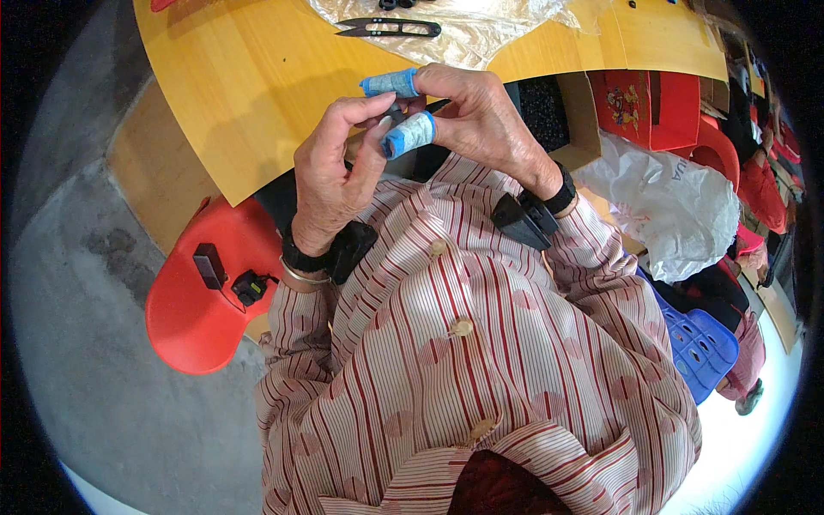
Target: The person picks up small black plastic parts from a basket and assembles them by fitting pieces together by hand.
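My left hand (336, 167) and my right hand (481, 116) meet just over the near edge of the yellow table. Between their fingertips they pinch a small dark piece (396, 112), mostly covered by the fingers, so its kind cannot be made out. Blue and whitish wraps cover my right index finger (389, 83) and my right thumb (408, 135). Beyond the hands, black thread snips (390, 27) lie on the table beside a crumpled clear plastic sheet (489, 34). A few small black parts (403, 3) rest on that sheet at the far edge.
On my left, a red stool (193, 318) bears a black adapter (209, 266) and a small black device (250, 288). To the right are an open carton (584, 120) of small black bits, a red box (674, 112), a white plastic bag (678, 206), a blue stool (699, 343) and another person (745, 365).
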A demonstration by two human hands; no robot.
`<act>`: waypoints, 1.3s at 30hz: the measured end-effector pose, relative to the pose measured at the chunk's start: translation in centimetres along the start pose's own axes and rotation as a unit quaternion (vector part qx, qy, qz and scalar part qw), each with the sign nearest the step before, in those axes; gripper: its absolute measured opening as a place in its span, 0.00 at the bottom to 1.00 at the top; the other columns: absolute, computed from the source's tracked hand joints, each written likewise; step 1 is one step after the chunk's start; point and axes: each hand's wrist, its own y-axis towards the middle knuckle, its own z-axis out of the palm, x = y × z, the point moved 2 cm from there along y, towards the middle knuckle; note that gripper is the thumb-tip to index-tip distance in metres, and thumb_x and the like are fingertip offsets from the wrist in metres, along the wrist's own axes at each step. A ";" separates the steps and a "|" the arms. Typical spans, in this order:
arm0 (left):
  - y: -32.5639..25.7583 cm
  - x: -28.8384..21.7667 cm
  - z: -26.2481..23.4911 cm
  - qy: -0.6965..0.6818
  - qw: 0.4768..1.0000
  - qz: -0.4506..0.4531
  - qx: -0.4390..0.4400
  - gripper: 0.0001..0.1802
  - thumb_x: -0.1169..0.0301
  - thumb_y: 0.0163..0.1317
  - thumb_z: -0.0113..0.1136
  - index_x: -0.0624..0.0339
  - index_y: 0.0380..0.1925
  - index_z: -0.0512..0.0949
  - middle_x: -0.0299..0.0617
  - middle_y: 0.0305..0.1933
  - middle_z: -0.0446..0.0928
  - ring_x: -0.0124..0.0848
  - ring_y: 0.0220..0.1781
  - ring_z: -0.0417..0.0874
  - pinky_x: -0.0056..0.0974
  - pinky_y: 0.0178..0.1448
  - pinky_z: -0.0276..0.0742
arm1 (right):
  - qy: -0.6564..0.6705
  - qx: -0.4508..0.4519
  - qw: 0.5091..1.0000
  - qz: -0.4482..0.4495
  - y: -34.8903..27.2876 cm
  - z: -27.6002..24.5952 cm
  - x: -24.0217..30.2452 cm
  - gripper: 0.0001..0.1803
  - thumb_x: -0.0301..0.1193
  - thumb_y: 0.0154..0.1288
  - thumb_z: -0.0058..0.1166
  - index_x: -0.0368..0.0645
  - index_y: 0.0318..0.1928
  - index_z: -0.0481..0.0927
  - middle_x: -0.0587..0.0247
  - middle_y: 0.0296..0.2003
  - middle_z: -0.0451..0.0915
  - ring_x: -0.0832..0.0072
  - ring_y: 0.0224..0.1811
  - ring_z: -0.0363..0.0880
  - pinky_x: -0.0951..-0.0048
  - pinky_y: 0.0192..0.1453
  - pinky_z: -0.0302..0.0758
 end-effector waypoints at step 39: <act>2.5 -3.3 -2.3 0.301 0.907 0.280 0.096 0.20 0.79 0.36 0.62 0.48 0.34 0.83 0.35 0.38 0.71 0.36 0.39 0.72 0.40 0.44 0.68 | 0.282 0.128 0.942 0.130 -0.4 0.9 1.0 0.11 0.28 0.51 0.68 0.41 0.34 0.79 0.80 0.23 0.72 0.92 0.28 0.66 0.85 0.30 0.66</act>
